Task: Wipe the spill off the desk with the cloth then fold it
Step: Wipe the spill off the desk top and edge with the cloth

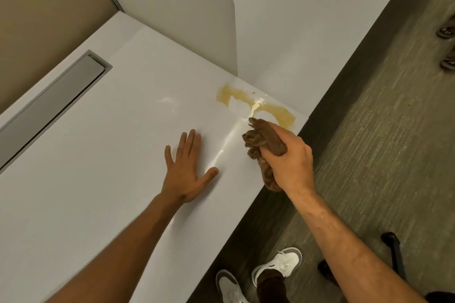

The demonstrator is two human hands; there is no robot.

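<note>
Cloth: brown cloth (264, 145), bunched in right hand (290, 162), at 4 o'clock of the spill, front tip at its edge.
Handling: judged light, soft, limp; best held as a wad for wiping, by corners for folding.
Right grip: clenched round the cloth.
Left grip: left hand (186, 172) released, palm flat on surface.
Spill: yellow-brown spill (283, 112), not yet wiped, near front edge.
Surface: white surface (98, 155), glossy, likely slick.
Room: divider panel (197, 19) at 12 o'clock; carpet (369, 130) at 3 o'clock.

Brown cloth (264, 145), yellowish spill (283, 114), white desk (98, 155)
</note>
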